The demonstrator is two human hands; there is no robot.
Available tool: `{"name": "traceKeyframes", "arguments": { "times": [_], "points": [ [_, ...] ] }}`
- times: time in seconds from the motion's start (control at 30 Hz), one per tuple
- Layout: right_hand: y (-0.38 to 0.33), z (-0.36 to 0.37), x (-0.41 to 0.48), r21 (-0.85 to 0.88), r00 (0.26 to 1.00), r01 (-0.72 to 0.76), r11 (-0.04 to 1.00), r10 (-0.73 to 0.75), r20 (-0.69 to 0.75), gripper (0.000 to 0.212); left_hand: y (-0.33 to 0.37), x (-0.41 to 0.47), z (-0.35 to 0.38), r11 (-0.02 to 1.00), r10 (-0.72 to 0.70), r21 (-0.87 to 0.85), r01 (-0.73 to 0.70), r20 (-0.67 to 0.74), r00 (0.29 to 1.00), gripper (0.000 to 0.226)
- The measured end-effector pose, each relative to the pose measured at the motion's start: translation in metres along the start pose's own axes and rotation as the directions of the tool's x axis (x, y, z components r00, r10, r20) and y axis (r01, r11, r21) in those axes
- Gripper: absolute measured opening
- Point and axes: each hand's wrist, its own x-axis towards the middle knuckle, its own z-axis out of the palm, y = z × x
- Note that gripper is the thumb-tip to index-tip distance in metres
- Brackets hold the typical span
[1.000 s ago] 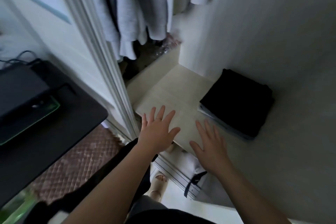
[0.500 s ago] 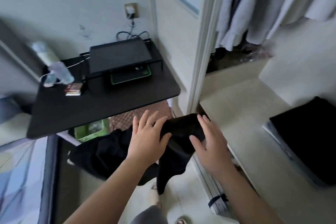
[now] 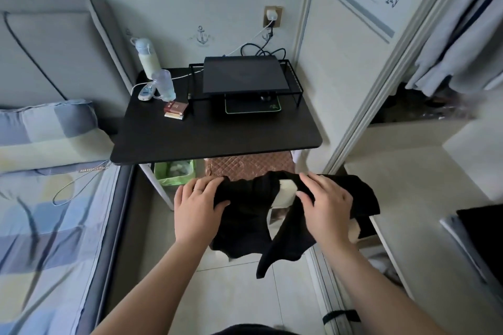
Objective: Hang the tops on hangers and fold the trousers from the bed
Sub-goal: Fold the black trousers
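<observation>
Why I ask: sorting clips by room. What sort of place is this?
Most likely a bedroom: a bed with padded headboard and pillow on the left, a wardrobe with hanging clothes on the right, a black desk between.

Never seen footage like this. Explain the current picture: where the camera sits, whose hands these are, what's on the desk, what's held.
No machine here: a person wears a wide-angle camera on the head, so the view looks forward and down. The left hand and right hand hold a black garment in the air between them, its ends hanging toward the floor; top or trousers, I cannot tell. Beyond stands a black desk carrying a dark screen on a wire stand, a bottle, a clear cup and small boxes. The bed lies left; right is an open wardrobe with hanging clothes and a folded stack.
</observation>
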Motion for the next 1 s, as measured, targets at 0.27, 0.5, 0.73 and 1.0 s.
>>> {"name": "traceKeyframes", "arguments": {
  "times": [0.27, 0.5, 0.73, 1.0],
  "points": [
    [-0.001, -0.001, 0.0, 0.044, 0.995, 0.022, 0.999, -0.017, -0.099, 0.024, -0.03, 0.008, -0.004, 0.958, 0.154, -0.237, -0.163, -0.058, 0.986, 0.03],
    [-0.064, -0.026, 0.01, 0.156, 0.981, 0.033, 0.987, -0.002, -0.192, 0.013, -0.048, 0.015, -0.038, 0.922, -0.028, -0.386, -0.028, -0.138, 0.99, 0.006],
    [-0.206, -0.037, 0.034, 0.366, 0.94, 0.335, 0.868, -0.285, -0.187, 0.015, -0.155, 0.012, -0.119, 0.844, -0.302, -0.528, 0.091, -0.328, 0.895, 0.007],
    [-0.391, 0.024, 0.003, 0.572, 0.831, 0.507, 0.645, -0.542, -0.124, 0.015, -0.314, -0.064, -0.215, 0.75, -0.581, -0.622, 0.225, -0.457, 0.674, 0.012]
  ]
}}
